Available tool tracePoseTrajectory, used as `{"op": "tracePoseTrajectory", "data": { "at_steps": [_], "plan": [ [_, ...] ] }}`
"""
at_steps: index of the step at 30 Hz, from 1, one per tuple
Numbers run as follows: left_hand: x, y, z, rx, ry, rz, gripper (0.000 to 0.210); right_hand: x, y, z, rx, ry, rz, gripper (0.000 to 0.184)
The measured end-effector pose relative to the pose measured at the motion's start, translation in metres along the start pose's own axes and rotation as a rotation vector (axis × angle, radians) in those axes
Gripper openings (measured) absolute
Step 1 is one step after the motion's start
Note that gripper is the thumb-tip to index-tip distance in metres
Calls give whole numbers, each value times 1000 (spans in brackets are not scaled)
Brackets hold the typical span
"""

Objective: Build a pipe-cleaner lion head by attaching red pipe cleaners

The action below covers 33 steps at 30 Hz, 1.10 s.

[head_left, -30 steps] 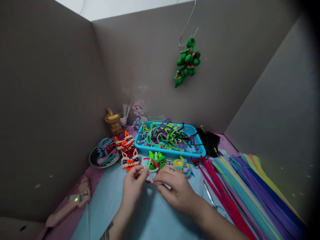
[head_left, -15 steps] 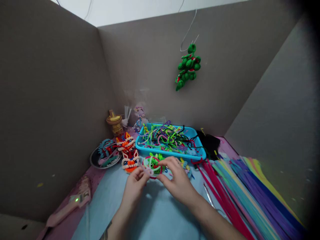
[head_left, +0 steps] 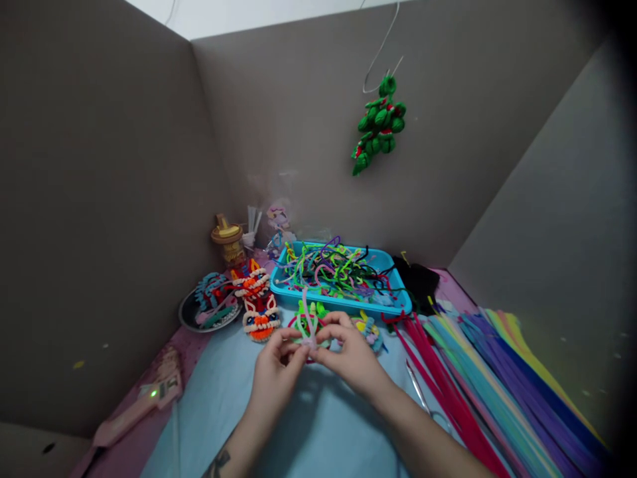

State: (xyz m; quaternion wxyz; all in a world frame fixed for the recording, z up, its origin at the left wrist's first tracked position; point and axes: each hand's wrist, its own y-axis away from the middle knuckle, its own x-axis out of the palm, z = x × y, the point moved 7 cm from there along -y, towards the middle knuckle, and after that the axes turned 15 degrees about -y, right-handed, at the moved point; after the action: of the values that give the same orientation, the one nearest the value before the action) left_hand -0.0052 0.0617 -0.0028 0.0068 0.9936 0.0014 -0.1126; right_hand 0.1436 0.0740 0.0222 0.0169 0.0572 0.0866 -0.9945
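Both hands meet over the blue mat, pinching a pale pink pipe cleaner (head_left: pixel 306 312) whose free end points upward. My left hand (head_left: pixel 281 362) is closed on it from the left, thumb and forefinger at the bent part. From the right, my right hand (head_left: pixel 348 352) pinches the same spot. Pale green and red pipe cleaner loops show between and behind the fingers; how they join the pink one is hard to make out. Just behind the hands sits a green fuzzy figure (head_left: pixel 314 309). Orange and cream fuzzy animal heads (head_left: pixel 261 318) lie left of it.
A blue tray (head_left: pixel 343 307) of tangled pipe cleaners stands behind. Bundles of straight pipe cleaners (head_left: pixel 517 385) and scissors (head_left: pixel 417 385) lie right. At left are a metal bowl (head_left: pixel 186 318) and a pink glue gun (head_left: pixel 134 411) with a green light. A green ornament (head_left: pixel 381 126) hangs above.
Both hands have come closer together. The pink pipe cleaner's end now stands upright between them, and the red loop is more covered by the fingers. The view has shifted slightly.
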Motion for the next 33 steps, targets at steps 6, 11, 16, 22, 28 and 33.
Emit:
{"op": "tracePoseTrajectory", "data": {
  "at_steps": [6, 11, 16, 22, 28, 33],
  "plan": [
    [2, 6, -7, 133, -182, 2, 18, 0, -1, -22, 218, -325, 11, 24],
    [6, 5, -11, 119, -161, 41, 16, 4, -1, -29, 236, -377, 15, 29],
    [1, -1, -3, 18, -93, -10, 23, -3, -4, -19, 160, -272, -7, 16],
    [3, -1, -2, 67, -143, 13, 17, -9, -3, 4, 2, 33, 5, 21],
    [8, 3, -5, 144, -261, 48, 14, -6, -4, -1, 34, 166, 60, 5],
    [2, 3, -10, 158, -295, -30, 24, -4, -8, -16, 83, -19, 83, 14]
  ]
}}
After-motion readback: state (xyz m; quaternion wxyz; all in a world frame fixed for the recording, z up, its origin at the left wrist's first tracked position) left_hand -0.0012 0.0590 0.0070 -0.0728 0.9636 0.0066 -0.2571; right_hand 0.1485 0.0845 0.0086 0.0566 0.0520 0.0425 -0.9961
